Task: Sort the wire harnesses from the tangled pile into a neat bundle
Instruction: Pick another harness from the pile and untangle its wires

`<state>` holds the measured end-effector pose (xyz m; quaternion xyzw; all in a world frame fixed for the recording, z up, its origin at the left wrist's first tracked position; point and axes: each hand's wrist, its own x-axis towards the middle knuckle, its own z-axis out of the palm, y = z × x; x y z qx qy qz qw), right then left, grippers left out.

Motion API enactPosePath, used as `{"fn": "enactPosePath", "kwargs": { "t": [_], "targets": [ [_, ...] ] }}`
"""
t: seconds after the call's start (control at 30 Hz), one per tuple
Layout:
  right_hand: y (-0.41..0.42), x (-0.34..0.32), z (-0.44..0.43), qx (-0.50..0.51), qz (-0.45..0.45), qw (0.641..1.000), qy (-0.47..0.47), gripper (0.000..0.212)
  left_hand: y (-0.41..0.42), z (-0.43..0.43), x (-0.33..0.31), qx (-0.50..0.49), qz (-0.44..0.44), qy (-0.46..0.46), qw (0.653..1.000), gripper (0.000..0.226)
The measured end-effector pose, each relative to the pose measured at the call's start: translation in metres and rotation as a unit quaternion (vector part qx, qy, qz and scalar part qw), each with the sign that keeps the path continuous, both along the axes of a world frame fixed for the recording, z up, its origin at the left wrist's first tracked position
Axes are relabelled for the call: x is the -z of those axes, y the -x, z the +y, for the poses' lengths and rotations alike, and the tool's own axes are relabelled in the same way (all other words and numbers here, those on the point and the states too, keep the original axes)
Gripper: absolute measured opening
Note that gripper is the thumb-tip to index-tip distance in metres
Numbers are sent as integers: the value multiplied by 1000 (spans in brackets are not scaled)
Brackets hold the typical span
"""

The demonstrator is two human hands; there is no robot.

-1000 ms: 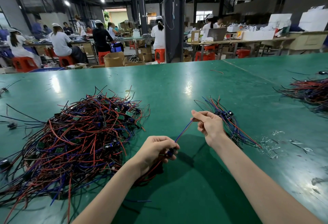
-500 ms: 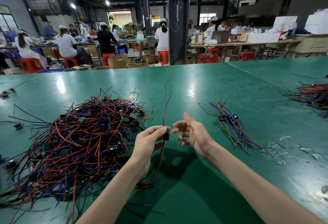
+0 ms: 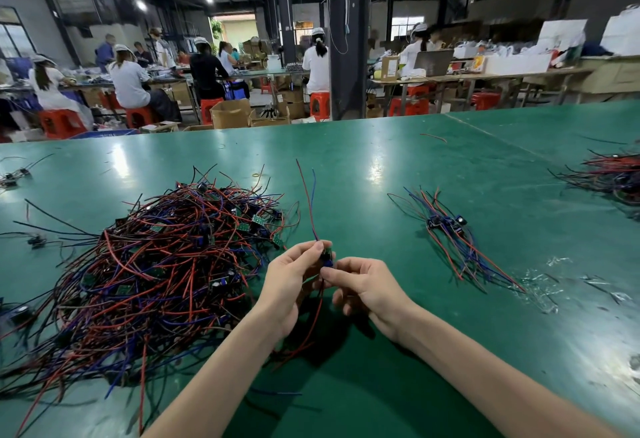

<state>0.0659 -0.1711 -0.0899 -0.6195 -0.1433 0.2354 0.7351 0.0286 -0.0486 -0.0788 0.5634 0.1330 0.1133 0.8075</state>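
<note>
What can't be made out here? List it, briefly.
Head view:
held harness: its board mostly covered by fingers of the left hand and right hand.
tangled pile: harness count lost in overlapping wires; frame's left edge cuts it.
far pile: cut off by the right edge.

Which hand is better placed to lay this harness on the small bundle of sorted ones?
Right, probably. Both hands pinch the harness, but the right hand is on the side of the sorted bundle. The left hand is beside the tangled pile and would have to cross over.
</note>
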Motion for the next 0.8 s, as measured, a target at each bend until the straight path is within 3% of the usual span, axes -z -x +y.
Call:
{"fn": "enactPosePath", "kwargs": {
  "t": [0.2, 0.5, 0.8],
  "targets": [
    [1, -2, -1, 26, 28, 999, -20, 6, 1, -2, 4, 54, -11, -21, 998, 14],
    [1, -5, -5, 58, -15, 998, 17, 13, 2, -5, 7, 62, -30, -62, 996, 9],
    [1, -8, -8, -9, -10, 998, 69, 5, 0, -2, 11, 13, -31, -85, 996, 12]
  ]
}}
